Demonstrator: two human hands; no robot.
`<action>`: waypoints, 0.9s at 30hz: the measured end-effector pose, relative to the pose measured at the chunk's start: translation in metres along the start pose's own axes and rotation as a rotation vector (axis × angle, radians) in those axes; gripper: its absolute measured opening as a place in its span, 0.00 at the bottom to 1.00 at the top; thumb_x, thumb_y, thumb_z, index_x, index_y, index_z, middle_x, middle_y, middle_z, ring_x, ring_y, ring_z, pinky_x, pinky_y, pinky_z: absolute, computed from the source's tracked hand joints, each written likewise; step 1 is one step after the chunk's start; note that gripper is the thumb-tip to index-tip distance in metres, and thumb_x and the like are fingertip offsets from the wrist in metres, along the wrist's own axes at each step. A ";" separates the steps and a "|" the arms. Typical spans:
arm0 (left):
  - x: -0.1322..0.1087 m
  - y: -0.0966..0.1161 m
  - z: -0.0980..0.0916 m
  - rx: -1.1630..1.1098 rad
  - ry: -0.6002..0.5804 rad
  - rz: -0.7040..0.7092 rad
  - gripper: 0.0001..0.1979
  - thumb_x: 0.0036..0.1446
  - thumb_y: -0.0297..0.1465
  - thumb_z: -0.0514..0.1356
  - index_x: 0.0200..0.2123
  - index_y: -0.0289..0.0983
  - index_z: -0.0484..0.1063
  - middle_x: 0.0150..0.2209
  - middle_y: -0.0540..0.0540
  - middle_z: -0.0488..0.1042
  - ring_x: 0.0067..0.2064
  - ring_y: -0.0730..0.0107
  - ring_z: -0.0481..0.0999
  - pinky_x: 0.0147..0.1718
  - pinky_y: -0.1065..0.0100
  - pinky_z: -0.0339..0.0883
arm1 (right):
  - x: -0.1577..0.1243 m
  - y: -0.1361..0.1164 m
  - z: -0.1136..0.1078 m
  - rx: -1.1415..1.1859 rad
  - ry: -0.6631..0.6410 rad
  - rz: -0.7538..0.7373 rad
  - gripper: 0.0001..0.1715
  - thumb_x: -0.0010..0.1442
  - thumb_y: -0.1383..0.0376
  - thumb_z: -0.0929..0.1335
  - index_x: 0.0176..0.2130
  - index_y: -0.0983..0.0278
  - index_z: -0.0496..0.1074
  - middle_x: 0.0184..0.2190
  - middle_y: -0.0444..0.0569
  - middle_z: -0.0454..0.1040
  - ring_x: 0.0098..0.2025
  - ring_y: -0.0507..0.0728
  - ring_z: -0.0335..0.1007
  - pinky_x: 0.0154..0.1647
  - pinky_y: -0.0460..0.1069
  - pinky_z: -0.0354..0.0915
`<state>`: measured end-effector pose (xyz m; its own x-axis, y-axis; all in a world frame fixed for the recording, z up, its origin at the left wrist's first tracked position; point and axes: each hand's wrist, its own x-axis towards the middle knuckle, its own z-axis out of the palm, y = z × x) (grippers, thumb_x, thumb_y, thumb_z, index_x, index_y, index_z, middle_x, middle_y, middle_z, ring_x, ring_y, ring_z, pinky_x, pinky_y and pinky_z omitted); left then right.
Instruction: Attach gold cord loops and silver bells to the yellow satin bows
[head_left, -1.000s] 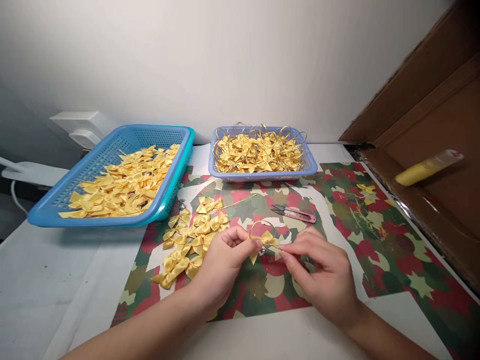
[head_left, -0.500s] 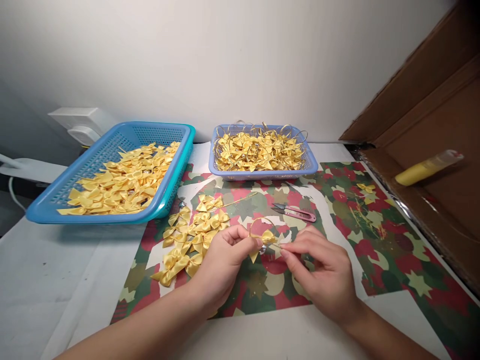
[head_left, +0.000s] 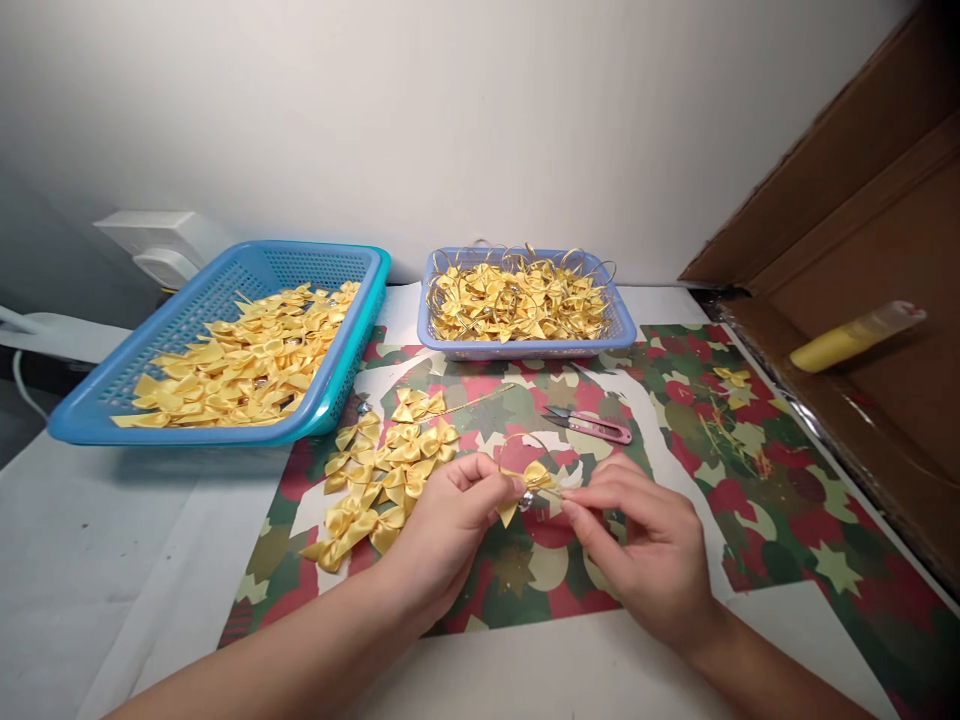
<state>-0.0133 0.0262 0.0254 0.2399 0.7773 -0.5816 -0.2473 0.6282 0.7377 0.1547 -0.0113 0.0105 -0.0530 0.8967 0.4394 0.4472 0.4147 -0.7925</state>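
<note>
My left hand [head_left: 457,525] pinches a yellow satin bow [head_left: 535,476] between thumb and forefinger, over the patterned sheet. A small silver bell [head_left: 526,500] hangs under the knot, and a thin gold loop [head_left: 525,437] arches above it. From the right, my right hand [head_left: 645,540] pinches the thin gold cord ends coming out of the bow. Several loose yellow bows [head_left: 405,447] lie left of the hands. Beyond my right hand are small pink snips [head_left: 600,429], their blades pointing left.
A blue basket [head_left: 157,437] of yellow bows stands at the left. Behind the hands, a purple-blue basket [head_left: 525,350] holds bows with gold loops. Cord scraps [head_left: 739,440] lie at the right, near a yellow tube [head_left: 847,341] by a cardboard box [head_left: 870,230].
</note>
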 end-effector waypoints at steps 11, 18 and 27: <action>0.000 -0.003 -0.002 0.051 -0.022 -0.026 0.14 0.40 0.32 0.64 0.18 0.37 0.59 0.20 0.54 0.62 0.26 0.75 0.57 0.28 0.70 0.52 | 0.001 0.000 -0.001 0.019 -0.015 -0.013 0.10 0.56 0.76 0.69 0.34 0.61 0.76 0.22 0.45 0.74 0.27 0.54 0.65 0.30 0.51 0.65; -0.001 -0.003 -0.002 0.006 -0.071 -0.064 0.14 0.42 0.32 0.64 0.19 0.37 0.58 0.22 0.53 0.63 0.28 0.74 0.59 0.30 0.70 0.55 | 0.003 0.000 -0.002 0.016 -0.034 -0.032 0.10 0.56 0.76 0.69 0.33 0.61 0.76 0.22 0.44 0.73 0.26 0.53 0.64 0.30 0.51 0.64; 0.000 -0.004 -0.004 -0.003 -0.068 -0.065 0.15 0.42 0.32 0.65 0.19 0.37 0.59 0.21 0.54 0.63 0.27 0.75 0.59 0.29 0.70 0.56 | 0.004 0.000 -0.003 0.020 -0.027 -0.066 0.10 0.56 0.77 0.69 0.34 0.63 0.76 0.23 0.44 0.74 0.27 0.52 0.64 0.30 0.50 0.64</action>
<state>-0.0160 0.0239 0.0209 0.3185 0.7308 -0.6037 -0.2321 0.6776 0.6978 0.1575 -0.0079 0.0134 -0.1064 0.8710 0.4797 0.4238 0.4761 -0.7705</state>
